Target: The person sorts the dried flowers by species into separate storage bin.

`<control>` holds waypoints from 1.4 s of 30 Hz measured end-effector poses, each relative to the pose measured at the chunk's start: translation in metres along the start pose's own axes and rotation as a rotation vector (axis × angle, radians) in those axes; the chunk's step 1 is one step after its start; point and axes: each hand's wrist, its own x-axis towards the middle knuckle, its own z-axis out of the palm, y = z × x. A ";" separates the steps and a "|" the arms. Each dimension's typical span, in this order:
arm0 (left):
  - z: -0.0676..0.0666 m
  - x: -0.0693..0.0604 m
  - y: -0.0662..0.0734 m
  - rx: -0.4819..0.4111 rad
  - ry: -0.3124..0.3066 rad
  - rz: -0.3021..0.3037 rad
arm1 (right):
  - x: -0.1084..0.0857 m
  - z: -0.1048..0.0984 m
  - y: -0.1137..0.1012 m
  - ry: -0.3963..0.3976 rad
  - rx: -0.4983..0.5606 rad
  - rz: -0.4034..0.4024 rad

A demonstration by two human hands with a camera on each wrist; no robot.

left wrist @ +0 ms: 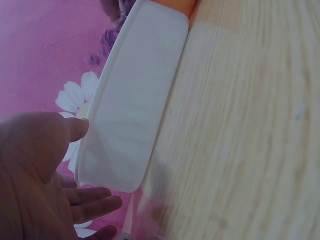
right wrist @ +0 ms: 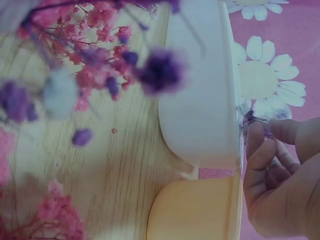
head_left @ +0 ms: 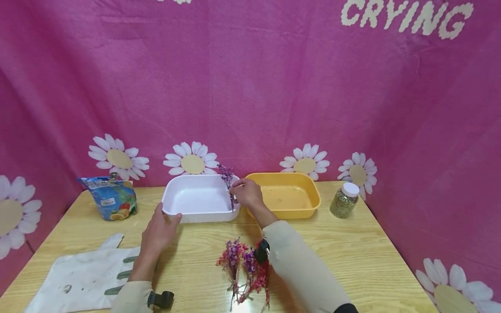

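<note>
My right hand [head_left: 248, 194] pinches a small purple flower sprig [head_left: 227, 177] over the right end of the white basin [head_left: 207, 217]; the right wrist view shows thumb and fingers [right wrist: 272, 165] closed on it at the rim. At the basin's left end, my left hand [head_left: 159, 231] touches the rim, its thumb on the near side. In the left wrist view that hand [left wrist: 45, 175] has its fingers spread beside the white wall [left wrist: 135, 100]. Pink and purple dried flowers [head_left: 258, 276] lie on the table below, partly under my right wrist.
A yellow basin [head_left: 291, 214] stands right of the white one. Farther right is a jar with a white lid [head_left: 350, 189]. On the left are a blue pouch [head_left: 113, 200] and a white glove or cloth [head_left: 84, 278] with green stripes. A pink curtain hangs behind the table.
</note>
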 end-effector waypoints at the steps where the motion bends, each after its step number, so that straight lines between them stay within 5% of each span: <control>1: 0.000 0.000 0.000 -0.003 -0.001 -0.002 | 0.000 -0.001 0.000 0.001 -0.011 -0.003; 11: -0.001 0.000 0.003 -0.007 -0.006 -0.004 | -0.002 -0.013 0.008 0.016 0.058 -0.077; 21: -0.001 0.002 -0.001 -0.022 -0.003 0.013 | -0.025 -0.027 0.016 0.018 0.024 -0.229; 32: -0.001 -0.001 -0.001 -0.015 -0.022 0.010 | -0.055 -0.037 0.030 -0.009 0.146 -0.294; 42: 0.000 -0.002 -0.002 0.005 -0.016 0.017 | -0.083 -0.047 0.045 -0.011 0.151 -0.289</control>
